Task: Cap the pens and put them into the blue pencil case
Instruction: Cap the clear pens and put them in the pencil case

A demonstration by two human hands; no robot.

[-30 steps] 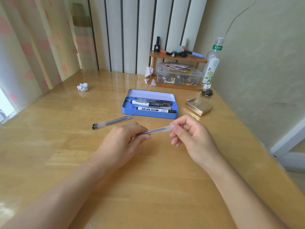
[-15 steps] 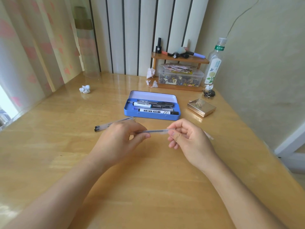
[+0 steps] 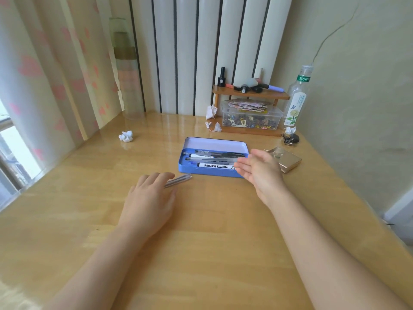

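while my right hand [image 3: 259, 170] hangs open-palmed and empty over the right end of the blue case [image 3: 214, 157], my left hand [image 3: 148, 198] lies flat on the desk [image 3: 212, 242] just left of the case, fingers spread over a clear pen [image 3: 178, 180]. whether those fingers have actually pinched it i cannot tell; only the pen's far end shows past them, pointing toward the case's front wall.

the case sits open in the middle of the desk, lid tipped back. inside it i count at least three pens lying lengthwise: a dark one at the back, a white marker [image 3: 214, 166] with a printed label at the front, and a blue-tipped one between them. there may be a fourth in the clutter, too blurred to separate.

by my reading the job is nearly done: most pens are stowed, and one clear pen is left outside. whether it wears its cap is hidden under my hand. what remains is to lift it, cap it if bare, and lay it with the others.

count: one case, one loose pen, two hands.
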